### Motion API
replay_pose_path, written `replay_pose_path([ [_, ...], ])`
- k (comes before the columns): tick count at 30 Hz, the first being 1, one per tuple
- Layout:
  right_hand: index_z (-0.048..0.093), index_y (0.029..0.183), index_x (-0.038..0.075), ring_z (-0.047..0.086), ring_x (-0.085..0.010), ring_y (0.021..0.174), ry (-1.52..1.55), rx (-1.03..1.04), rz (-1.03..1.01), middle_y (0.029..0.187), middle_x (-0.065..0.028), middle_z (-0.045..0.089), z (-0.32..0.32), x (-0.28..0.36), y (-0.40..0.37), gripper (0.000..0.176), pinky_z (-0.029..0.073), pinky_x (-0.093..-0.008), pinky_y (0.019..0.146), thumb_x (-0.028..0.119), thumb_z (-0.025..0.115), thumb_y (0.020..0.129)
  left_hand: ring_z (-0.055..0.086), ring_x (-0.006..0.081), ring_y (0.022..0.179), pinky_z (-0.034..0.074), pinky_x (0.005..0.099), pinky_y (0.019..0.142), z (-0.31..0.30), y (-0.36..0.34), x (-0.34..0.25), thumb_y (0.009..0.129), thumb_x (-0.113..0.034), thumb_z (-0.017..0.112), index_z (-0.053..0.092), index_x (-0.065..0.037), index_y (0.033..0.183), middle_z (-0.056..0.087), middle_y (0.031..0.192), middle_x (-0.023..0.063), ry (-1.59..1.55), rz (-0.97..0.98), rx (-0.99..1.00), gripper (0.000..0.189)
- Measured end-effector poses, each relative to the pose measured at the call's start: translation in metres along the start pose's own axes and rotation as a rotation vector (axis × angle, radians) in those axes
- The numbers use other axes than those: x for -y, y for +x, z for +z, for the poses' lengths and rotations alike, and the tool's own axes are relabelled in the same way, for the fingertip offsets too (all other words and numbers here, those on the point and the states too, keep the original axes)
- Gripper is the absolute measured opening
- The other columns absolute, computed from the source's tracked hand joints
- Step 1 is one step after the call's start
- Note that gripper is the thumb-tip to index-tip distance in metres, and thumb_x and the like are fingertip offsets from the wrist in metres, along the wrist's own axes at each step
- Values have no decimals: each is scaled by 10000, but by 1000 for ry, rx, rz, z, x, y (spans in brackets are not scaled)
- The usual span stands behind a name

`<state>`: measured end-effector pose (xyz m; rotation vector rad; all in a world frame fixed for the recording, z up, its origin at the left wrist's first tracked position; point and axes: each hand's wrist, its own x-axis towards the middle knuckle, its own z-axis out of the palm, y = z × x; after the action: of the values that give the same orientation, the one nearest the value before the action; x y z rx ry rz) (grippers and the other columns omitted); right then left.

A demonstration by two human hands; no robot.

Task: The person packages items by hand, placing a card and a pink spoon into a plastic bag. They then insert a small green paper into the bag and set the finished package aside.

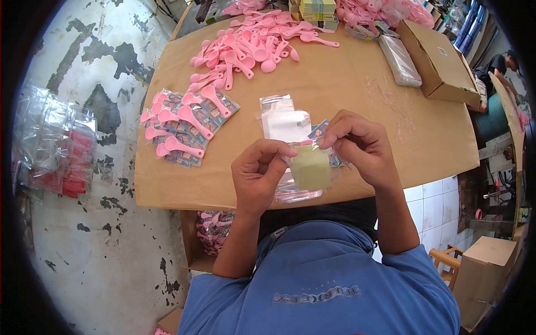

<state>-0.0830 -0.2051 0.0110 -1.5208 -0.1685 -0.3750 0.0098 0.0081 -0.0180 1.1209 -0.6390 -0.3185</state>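
Observation:
Between both hands is a small clear plastic bag with a yellow-green card (311,169) in it, held up by its top edge over the table's near side. My left hand (258,172) pinches the upper left corner. At the upper right corner, my right hand (362,146) has thumb and fingertips closed on the bag. A bit of pink shows at its top. Behind the bag lie a stack of clear plastic bags (286,124) and blue printed cards (320,129), partly hidden. Left of my hands, several pink measuring spoons (194,120) rest on bagged blue printed cards (185,139).
A heap of loose pink spoons (245,47) covers the table's far left. Yellow card stacks (318,10), a wrapped plastic bundle (400,60) and a cardboard box (438,61) stand along the back. Below the table edge sits a carton of packed spoons (215,229).

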Motion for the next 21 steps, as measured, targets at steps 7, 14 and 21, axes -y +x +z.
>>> replay_pose_path([
  [7, 705, 994, 4, 586, -54, 870, -101, -14, 41, 974, -17, 635, 7, 4, 1, 52, 468, -212, 751, -22, 692, 951, 706, 141, 926, 557, 292, 880, -3, 2, 0, 952, 48, 643, 590, 7, 1128, 736, 990, 126, -138, -107, -15, 189],
  [14, 613, 1236, 33, 593, -40, 884, 89, -70, 50, 989, 6, 619, 7, -6, 2, 310, 483, -203, 753, 1, 734, 953, 724, 186, 1068, 568, 311, 957, 9, 5, -6, 957, 23, 723, 550, 10, 1367, 750, 1128, 199, -148, -147, -40, 446],
  [21, 615, 1241, 25, 606, -49, 905, 122, -78, 38, 986, -1, 621, 5, -2, 4, 322, 508, -215, 780, 7, 746, 948, 705, 201, 1126, 555, 334, 1010, 0, 4, -4, 970, 38, 694, 587, 86, 1355, 714, 1247, 202, -8, -269, 118, 403],
])
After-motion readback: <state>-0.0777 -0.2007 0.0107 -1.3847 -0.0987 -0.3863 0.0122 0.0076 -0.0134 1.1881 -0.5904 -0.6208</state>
